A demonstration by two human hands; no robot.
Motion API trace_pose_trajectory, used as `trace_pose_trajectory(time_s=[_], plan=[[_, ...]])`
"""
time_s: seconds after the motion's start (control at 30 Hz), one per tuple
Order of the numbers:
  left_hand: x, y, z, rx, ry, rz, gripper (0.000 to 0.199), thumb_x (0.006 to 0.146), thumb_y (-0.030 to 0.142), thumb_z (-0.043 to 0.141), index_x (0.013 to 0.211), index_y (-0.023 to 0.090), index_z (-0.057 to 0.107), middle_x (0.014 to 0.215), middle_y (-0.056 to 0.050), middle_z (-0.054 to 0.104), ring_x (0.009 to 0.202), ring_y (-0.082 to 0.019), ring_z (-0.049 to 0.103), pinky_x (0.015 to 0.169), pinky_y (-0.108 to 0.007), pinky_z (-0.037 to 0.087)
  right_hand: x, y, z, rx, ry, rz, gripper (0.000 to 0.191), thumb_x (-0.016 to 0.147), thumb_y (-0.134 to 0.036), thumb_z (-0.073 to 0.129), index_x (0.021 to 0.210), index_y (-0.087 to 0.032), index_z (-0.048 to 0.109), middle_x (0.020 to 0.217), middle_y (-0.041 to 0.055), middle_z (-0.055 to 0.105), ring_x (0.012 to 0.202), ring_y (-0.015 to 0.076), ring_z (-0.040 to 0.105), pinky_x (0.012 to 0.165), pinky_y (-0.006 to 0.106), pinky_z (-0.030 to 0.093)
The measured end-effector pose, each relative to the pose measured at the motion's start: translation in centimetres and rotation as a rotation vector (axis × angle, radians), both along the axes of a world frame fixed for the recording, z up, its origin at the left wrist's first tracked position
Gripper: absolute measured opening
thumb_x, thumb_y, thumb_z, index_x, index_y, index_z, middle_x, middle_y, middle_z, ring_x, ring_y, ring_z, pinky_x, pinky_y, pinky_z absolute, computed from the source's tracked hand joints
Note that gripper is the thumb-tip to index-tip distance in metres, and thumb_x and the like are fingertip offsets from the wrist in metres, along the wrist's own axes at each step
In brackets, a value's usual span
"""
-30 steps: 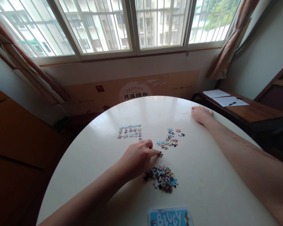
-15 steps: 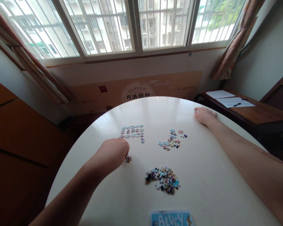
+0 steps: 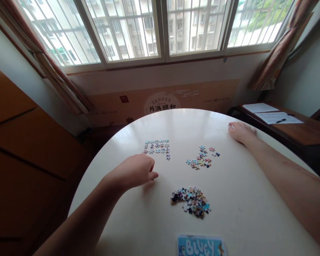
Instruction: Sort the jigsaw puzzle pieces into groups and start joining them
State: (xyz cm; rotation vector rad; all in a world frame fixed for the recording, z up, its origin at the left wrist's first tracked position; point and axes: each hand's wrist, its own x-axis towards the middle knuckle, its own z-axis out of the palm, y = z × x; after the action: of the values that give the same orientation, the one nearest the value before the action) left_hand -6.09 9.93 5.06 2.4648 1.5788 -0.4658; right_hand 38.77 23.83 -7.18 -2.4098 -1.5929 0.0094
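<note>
My left hand [image 3: 136, 171] has fingers curled, can't tell if gripping anything; puzzle rows [image 3: 157, 145] run left-right just beyond them, loose pile [image 3: 195, 201] right and nearer me, right hand [image 3: 241, 133] well apart.

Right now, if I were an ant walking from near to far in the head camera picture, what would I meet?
Blue thing marked BLUEY → big heap of puzzle pieces → smaller scatter of pieces → right hand → tan wall panel → window.
</note>
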Motion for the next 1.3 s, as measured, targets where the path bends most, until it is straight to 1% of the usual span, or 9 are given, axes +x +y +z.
trace_pose_trajectory(time_s=[0.23, 0.33, 0.43, 0.53, 0.67, 0.77, 0.87, 1.13, 1.3], plan=[[0.6, -0.4, 0.1, 0.007, 0.064, 0.019, 0.008, 0.076, 0.021, 0.063, 0.074, 0.019, 0.071, 0.079, -0.008, 0.072, 0.07, -0.022, 0.063, 0.056, -0.029, 0.036, 0.3, 0.2, -0.2, -0.004, 0.0, 0.0, 0.049, 0.097, -0.044, 0.032, 0.136, -0.033, 0.06, 0.145, 0.0113, 0.057, 0.13, 0.0383, 0.05, 0.106, 0.065, 0.038], [-0.4, 0.3, -0.3, 0.027, 0.075, 0.01, 0.012, 0.071, 0.012, 0.062, 0.075, 0.019, 0.07, 0.08, -0.007, 0.072, 0.07, -0.022, 0.062, 0.057, -0.028, 0.036, 0.4, 0.3, -0.4, -0.001, -0.002, 0.003, 0.049, 0.097, -0.044, 0.032, 0.137, -0.032, 0.06, 0.144, 0.0116, 0.057, 0.13, 0.0383, 0.051, 0.105, 0.064, 0.039], [-1.9, 1.5, -0.9, 0.071, 0.028, -0.043, 0.018, 0.073, 0.01, 0.06, 0.081, 0.021, 0.071, 0.088, -0.006, 0.072, 0.078, -0.023, 0.063, 0.062, -0.028, 0.039, 0.4, 0.2, -0.5, 0.002, -0.003, 0.005, 0.05, 0.097, -0.043, 0.033, 0.137, -0.032, 0.06, 0.145, 0.0118, 0.057, 0.13, 0.0385, 0.05, 0.105, 0.065, 0.038], [-3.4, 2.5, -1.0, 0.118, -0.007, -0.041, 0.022, 0.073, 0.008, 0.057, 0.086, 0.021, 0.069, 0.093, -0.005, 0.072, 0.08, -0.022, 0.063, 0.063, -0.028, 0.038, 0.5, 0.3, -0.5, 0.005, -0.003, 0.006, 0.05, 0.097, -0.044, 0.033, 0.137, -0.031, 0.061, 0.145, 0.0118, 0.057, 0.131, 0.0389, 0.05, 0.105, 0.065, 0.038], [-4.6, 2.9, -0.1, 0.175, -0.015, 0.061, 0.025, 0.076, 0.009, 0.055, 0.092, 0.022, 0.069, 0.097, -0.005, 0.072, 0.083, -0.022, 0.063, 0.064, -0.028, 0.039, 0.6, 0.4, -0.6, 0.0, 0.002, 0.002, 0.051, 0.097, -0.044, 0.032, 0.137, -0.03, 0.061, 0.145, 0.0127, 0.056, 0.13, 0.0396, 0.05, 0.105, 0.066, 0.038], [-4.8, 3.0, 0.6, 0.135, 0.028, 0.184, 0.017, 0.077, 0.016, 0.059, 0.088, 0.022, 0.072, 0.094, -0.005, 0.073, 0.08, -0.022, 0.064, 0.062, -0.028, 0.039, 0.7, 0.5, -0.6, 0.004, 0.001, 0.005, 0.05, 0.097, -0.044, 0.032, 0.136, -0.031, 0.061, 0.145, 0.0127, 0.057, 0.13, 0.0397, 0.05, 0.104, 0.067, 0.038], [-4.5, 3.0, 0.7, 0.076, 0.028, 0.216, 0.014, 0.076, 0.02, 0.062, 0.084, 0.021, 0.073, 0.09, -0.005, 0.074, 0.075, -0.021, 0.064, 0.06, -0.028, 0.038, 0.6, 0.4, -0.5, 0.007, 0.001, 0.006, 0.051, 0.097, -0.045, 0.032, 0.136, -0.031, 0.061, 0.144, 0.0126, 0.057, 0.13, 0.0397, 0.051, 0.105, 0.066, 0.038], [-3.4, 3.1, -0.3, 0.048, -0.022, 0.133, 0.017, 0.065, 0.013, 0.06, 0.073, 0.021, 0.073, 0.078, -0.004, 0.072, 0.068, -0.019, 0.062, 0.056, -0.027, 0.037, 0.6, 0.4, -0.6, 0.006, 0.006, 0.002, 0.051, 0.097, -0.046, 0.031, 0.136, -0.031, 0.06, 0.146, 0.0122, 0.056, 0.13, 0.0397, 0.051, 0.106, 0.066, 0.037], [-1.9, 3.1, -2.0, 0.145, -0.126, -0.01, 0.017, 0.075, 0.016, 0.059, 0.08, 0.022, 0.075, 0.085, -0.005, 0.075, 0.081, -0.021, 0.065, 0.064, -0.027, 0.042, 0.6, 0.3, -0.5, -0.006, 0.01, -0.001, 0.052, 0.097, -0.047, 0.03, 0.137, -0.031, 0.06, 0.147, 0.0114, 0.055, 0.132, 0.0387, 0.05, 0.107, 0.065, 0.036]])
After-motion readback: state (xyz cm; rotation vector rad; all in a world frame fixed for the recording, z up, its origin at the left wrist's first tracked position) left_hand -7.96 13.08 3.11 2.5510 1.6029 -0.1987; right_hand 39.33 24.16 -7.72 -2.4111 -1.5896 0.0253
